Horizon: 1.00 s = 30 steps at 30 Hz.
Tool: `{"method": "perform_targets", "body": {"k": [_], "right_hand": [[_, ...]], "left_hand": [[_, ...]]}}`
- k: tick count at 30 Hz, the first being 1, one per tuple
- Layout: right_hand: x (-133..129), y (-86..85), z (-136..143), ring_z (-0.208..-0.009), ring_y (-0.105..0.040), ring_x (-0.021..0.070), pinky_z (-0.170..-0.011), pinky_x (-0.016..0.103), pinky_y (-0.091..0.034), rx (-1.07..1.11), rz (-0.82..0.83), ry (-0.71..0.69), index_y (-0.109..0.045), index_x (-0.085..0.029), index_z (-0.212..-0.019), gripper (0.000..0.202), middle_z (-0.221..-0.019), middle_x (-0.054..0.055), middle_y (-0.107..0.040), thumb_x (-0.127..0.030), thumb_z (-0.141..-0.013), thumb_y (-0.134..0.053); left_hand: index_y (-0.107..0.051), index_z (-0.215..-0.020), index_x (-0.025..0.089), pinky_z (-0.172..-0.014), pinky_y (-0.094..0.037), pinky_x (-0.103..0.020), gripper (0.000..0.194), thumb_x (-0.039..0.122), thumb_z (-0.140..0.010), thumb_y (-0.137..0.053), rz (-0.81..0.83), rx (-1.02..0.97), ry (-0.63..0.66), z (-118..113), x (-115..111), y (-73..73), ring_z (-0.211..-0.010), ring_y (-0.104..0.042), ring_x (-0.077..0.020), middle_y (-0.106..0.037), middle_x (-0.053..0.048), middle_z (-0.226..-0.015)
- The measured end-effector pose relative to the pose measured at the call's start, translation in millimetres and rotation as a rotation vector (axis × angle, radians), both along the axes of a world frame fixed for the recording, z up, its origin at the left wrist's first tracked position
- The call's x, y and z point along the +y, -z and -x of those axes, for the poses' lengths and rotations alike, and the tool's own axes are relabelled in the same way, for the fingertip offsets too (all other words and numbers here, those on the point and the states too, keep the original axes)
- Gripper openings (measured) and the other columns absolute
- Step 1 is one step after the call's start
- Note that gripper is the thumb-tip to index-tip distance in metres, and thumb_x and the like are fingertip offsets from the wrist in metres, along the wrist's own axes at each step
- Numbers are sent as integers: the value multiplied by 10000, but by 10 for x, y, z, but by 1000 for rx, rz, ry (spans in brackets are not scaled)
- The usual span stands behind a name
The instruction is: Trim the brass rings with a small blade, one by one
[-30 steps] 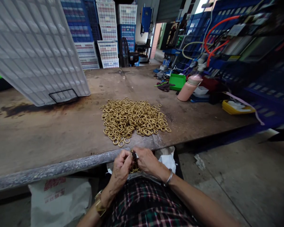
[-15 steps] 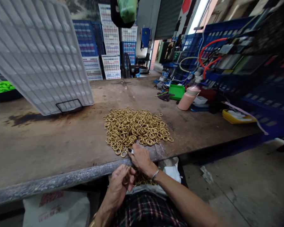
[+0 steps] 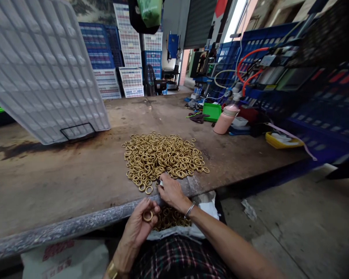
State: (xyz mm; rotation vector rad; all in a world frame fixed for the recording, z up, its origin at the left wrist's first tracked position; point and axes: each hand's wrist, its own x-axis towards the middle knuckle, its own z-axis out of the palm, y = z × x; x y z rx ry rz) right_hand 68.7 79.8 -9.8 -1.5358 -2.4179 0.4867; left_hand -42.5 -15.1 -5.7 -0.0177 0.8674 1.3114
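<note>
A heap of brass-coloured rings (image 3: 163, 155) lies on the brown table near its front edge. My left hand (image 3: 141, 223), palm up just below that edge, grips one ring (image 3: 147, 216) between thumb and fingers. At the near side of the heap, my right hand (image 3: 172, 192) is closed on a small black-and-white item (image 3: 160, 182), mostly hidden by the fingers. More rings (image 3: 173, 218) fill a pale bag on my lap, under the table edge.
A ribbed translucent panel (image 3: 52, 73) stands at the left of the table (image 3: 46, 182). A pink bottle (image 3: 224, 120), a green tray (image 3: 211, 112) and a yellow dish (image 3: 282, 140) are at the right. A white sack (image 3: 75, 259) is below the table.
My left hand has turned and moved slightly left and down, so the ring in it shows clearly. My right hand stays by the heap. The whole view has shifted a little.
</note>
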Motion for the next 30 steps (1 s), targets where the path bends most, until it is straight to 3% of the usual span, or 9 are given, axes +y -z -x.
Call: {"method": "perform_targets", "body": {"k": [4, 7, 11, 14, 16, 19, 24, 30], "right_hand": [[42, 47, -59, -705, -529, 140, -629, 233, -323, 176, 68, -15, -528, -179, -899, 158, -784, 26, -593, -163, -763, -449], [29, 20, -118, -628, -473, 107, -590, 207, -327, 463, 235, -28, -513, -170, -710, 58, -655, -15, -526, -149, -714, -459], [-67, -82, -194, -453, -345, 64, -442, 183, -263, 742, 623, 13, -465, -183, -657, 20, -521, -76, -391, -189, -676, -469], [-126, -146, -233, -342, -219, 50, -358, 185, -170, 815, 927, 65, -442, -209, -711, 50, -455, -114, -303, -235, -679, -469], [-146, -165, -247, -323, -191, 42, -342, 186, -148, 842, 1040, 82, -439, -212, -742, 77, -468, -117, -330, -253, -685, -470], [-168, -166, -254, -347, -227, 41, -355, 190, -169, 812, 988, 68, -458, -193, -734, 117, -510, -90, -397, -307, -742, -437], [-208, -154, -244, -532, -334, 70, -496, 194, -277, 715, 558, -113, -459, -163, -613, 244, -554, -58, -392, -342, -779, -461], [-213, -120, -235, -537, -337, 79, -501, 205, -265, 663, 510, -128, -474, -161, -628, 230, -554, -56, -390, -306, -799, -424]], "left_hand": [[-497, -725, 160, -348, -227, -123, 272, 283, -631, -720, -99, 187, 28, -48, 40, 14, -419, -413, -27, -530, 43, -611], [-537, -848, 184, -349, -202, -137, 282, 355, -668, -672, -144, 529, 16, -79, 62, 64, -375, -331, -23, -492, 72, -562], [-625, -907, 182, -481, -351, -180, 231, 284, -700, -625, -303, 1012, 24, -85, 93, 93, -485, -440, -69, -534, 46, -588], [-657, -850, 187, -623, -405, -219, 155, 242, -723, -585, -433, 1155, 82, -78, 107, 66, -631, -532, -117, -618, 6, -697], [-650, -824, 187, -654, -409, -231, 129, 237, -737, -568, -469, 1192, 121, -76, 106, 44, -671, -550, -132, -636, -3, -729], [-616, -746, 177, -611, -395, -227, 111, 258, -761, -542, -460, 1211, 157, -84, 99, 15, -616, -522, -124, -608, 8, -661], [-569, -676, 169, -538, -360, -211, 161, 305, -753, -536, -368, 1171, 139, -100, 97, 5, -534, -444, -98, -517, 37, -568], [-492, -712, 182, -381, -217, -184, 285, 459, -777, -505, -253, 866, 299, -92, 95, 83, -381, -291, -50, -431, 76, -503]]}}
